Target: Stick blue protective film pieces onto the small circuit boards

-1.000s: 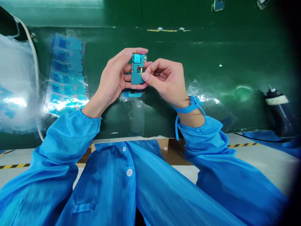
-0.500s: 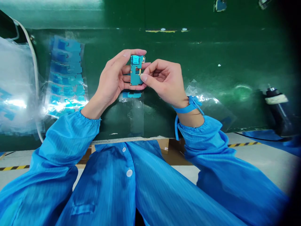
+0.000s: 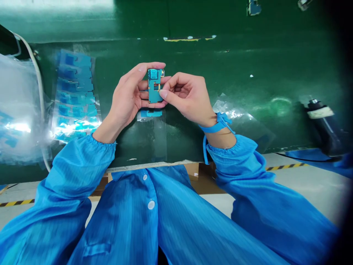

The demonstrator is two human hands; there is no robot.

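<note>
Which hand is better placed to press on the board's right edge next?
Probably the right hand: its fingertips already pinch the board there, while the left hand cradles it from behind.

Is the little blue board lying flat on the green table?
No, both hands, left hand and right hand, hold the circuit board above the table.

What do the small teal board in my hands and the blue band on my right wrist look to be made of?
The small teal circuit board looks like rigid laminate, glossy, with gold-coloured edge contacts; both hands pinch it. The blue wrist band seems soft woven fabric, with a coiled cord, likely plastic-coated.
</note>
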